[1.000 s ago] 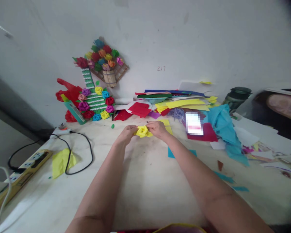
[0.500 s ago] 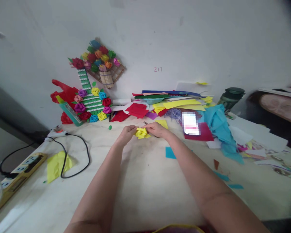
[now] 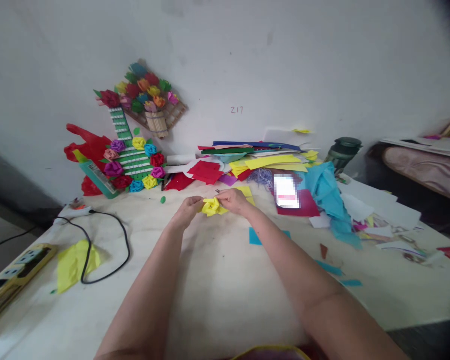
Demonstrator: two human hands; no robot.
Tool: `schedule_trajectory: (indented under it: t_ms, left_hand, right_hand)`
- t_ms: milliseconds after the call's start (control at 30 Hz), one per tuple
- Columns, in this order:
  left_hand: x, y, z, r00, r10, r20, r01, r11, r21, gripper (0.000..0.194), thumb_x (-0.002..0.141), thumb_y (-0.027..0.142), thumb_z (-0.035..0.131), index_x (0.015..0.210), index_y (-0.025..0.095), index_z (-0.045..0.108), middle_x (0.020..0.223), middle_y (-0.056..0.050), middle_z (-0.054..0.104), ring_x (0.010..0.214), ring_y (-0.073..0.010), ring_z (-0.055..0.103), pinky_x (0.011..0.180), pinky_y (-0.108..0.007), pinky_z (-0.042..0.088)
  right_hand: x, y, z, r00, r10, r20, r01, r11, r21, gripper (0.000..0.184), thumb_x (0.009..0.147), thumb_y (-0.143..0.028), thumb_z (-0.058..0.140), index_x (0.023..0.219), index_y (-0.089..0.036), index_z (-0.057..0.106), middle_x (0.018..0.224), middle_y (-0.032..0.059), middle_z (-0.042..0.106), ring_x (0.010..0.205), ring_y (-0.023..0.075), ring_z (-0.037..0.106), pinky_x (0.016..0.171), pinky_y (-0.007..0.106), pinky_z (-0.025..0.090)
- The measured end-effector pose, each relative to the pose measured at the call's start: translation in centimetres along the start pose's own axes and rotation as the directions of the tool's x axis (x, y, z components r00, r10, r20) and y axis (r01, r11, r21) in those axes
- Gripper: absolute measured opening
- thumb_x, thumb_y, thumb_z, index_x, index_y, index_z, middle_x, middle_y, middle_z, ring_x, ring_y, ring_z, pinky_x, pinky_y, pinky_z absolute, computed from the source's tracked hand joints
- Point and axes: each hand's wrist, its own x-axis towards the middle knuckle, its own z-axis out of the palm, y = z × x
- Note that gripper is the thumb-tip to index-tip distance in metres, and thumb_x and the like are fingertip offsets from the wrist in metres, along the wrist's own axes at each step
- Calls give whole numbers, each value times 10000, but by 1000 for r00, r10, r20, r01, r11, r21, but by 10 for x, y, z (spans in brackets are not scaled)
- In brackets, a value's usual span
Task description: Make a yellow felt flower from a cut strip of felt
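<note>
A yellow paper flower (image 3: 211, 206) with folded petals is held just above the table, between my two hands. From its left side my left hand (image 3: 189, 210) pinches the edge, fingers closed. My right hand (image 3: 233, 201) is closed at the flower's upper right edge, fingertips pressed on a petal. A small dark pointed tip shows above the right fingers; what tool it belongs to I cannot make out. Behind the right hand lies a yellow paper sheet (image 3: 246, 191). Blue paper (image 3: 255, 236) lies below the right wrist, partly hidden by the forearm.
Stacked coloured paper (image 3: 273, 162) lies along the wall. At left stand a flower-decorated green guitar shape (image 3: 135, 162) and a green glue bottle (image 3: 97, 175), near a black cable (image 3: 127, 245) and power strip (image 3: 20, 277). A phone (image 3: 287, 191) and dark bottle (image 3: 343, 154) are right.
The whole view has shifted slightly, so most things appear further left. Both hands keep hold of the yellow flower, with little visible change in their grip.
</note>
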Motion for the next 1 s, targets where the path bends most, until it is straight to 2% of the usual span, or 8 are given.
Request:
schedule_trajectory:
  t_ms: [167,367,500,667,833,900,1000]
  left_hand:
    - [1,-1,1,999,-17,-40,17,1000,-1,195,626,311,513,684,129,554,564,4,511,502,-87,410,496,-214,289]
    - [1,-3,3,999,-45,-28,42,994,-100,189,610,312,532,629,124,534,544,5,495,494,-83,422,501,-214,293]
    - [0,-3,2,1000,-25,-18,23,993,-116,172,609,295,539,624,124,540,531,10,498,480,-73,413,490,-210,281]
    - [0,2,2,999,0,-47,-7,990,-138,192,612,301,563,666,117,571,556,2,535,504,-79,445,507,-212,307]
    - [0,8,6,997,-20,-80,-3,960,-280,307,638,385,562,756,103,589,670,-43,581,638,-131,528,620,-252,392]
    - [-2,11,5,999,-21,-51,2,942,-337,346,652,407,549,798,95,581,741,-70,592,707,-160,546,665,-284,413]
    - [-5,14,3,999,50,9,-45,946,-320,341,615,340,605,860,106,569,833,-76,592,763,-169,549,702,-298,421]
  right_hand:
    - [-1,-1,-1,1000,-22,-13,22,999,-27,256,749,-190,444,882,-268,649,866,-12,651,770,105,562,611,182,364]
    - [-2,1,4,999,-37,-24,36,998,-48,239,744,-191,442,818,-262,657,810,-21,651,733,98,561,576,175,352]
    - [-1,1,6,999,-28,-33,27,999,-31,237,740,-194,446,823,-259,658,812,-20,652,737,96,563,582,169,359]
    - [-1,-1,3,994,-37,-99,39,999,14,279,722,-154,446,874,-258,656,857,-14,654,803,107,566,632,173,381]
    - [-2,-4,-4,986,-62,-154,72,995,64,296,746,-148,419,909,-230,652,854,8,651,771,105,573,626,177,392]
    - [-2,-4,-5,985,-54,-167,68,994,81,292,748,-154,422,917,-222,651,866,12,652,771,108,577,635,183,403]
    - [-1,-5,-5,981,-61,-187,81,991,102,293,744,-160,431,934,-220,646,881,13,653,781,112,582,661,190,421]
